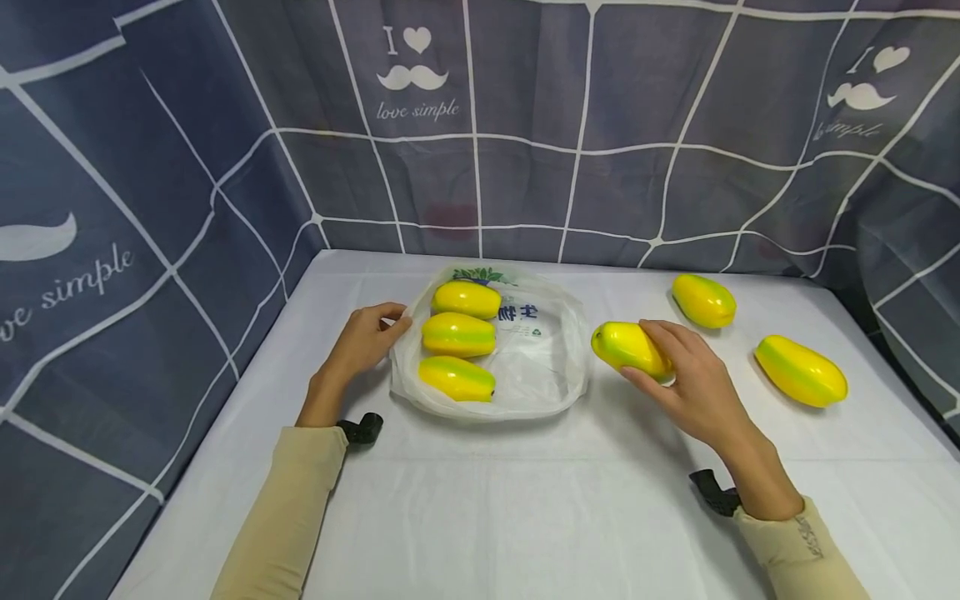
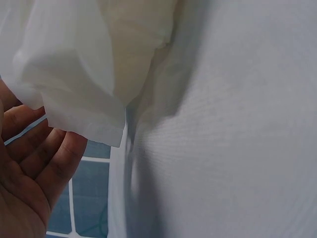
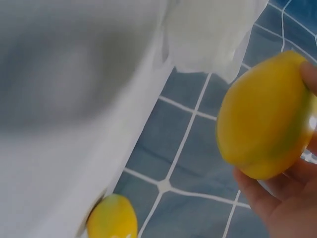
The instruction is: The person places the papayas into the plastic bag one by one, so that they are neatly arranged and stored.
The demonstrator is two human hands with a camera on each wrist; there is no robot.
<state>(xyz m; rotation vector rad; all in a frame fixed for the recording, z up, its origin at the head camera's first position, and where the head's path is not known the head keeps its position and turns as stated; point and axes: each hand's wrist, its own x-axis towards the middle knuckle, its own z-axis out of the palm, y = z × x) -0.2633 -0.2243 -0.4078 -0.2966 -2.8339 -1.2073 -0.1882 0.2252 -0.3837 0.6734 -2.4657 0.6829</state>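
Note:
A white translucent plastic bag point(image 1: 540, 367) lies with its mouth spread on the table, printed with green leaves and blue characters. Three yellow-green papayas point(image 1: 459, 333) rest in its left half, one above another in the head view. At the bag's left rim my left hand point(image 1: 367, 337) pinches the edge; in the left wrist view the film point(image 2: 74, 74) hides part of the fingers point(image 2: 59, 158). To the right of the bag, my right hand point(image 1: 697, 383) grips another papaya point(image 1: 630, 346) from behind, its tip pointing towards the bag. The right wrist view shows this papaya point(image 3: 265, 119) held between thumb and fingers.
Two more papayas lie on the white-covered table point(image 1: 480, 517) at the right, one farther back point(image 1: 703, 301) and one nearer point(image 1: 801, 371). A dark grid-patterned cloth point(image 1: 525, 183) hangs behind and at the left. Black wrist mounts point(image 1: 362, 428) stick out from both forearms.

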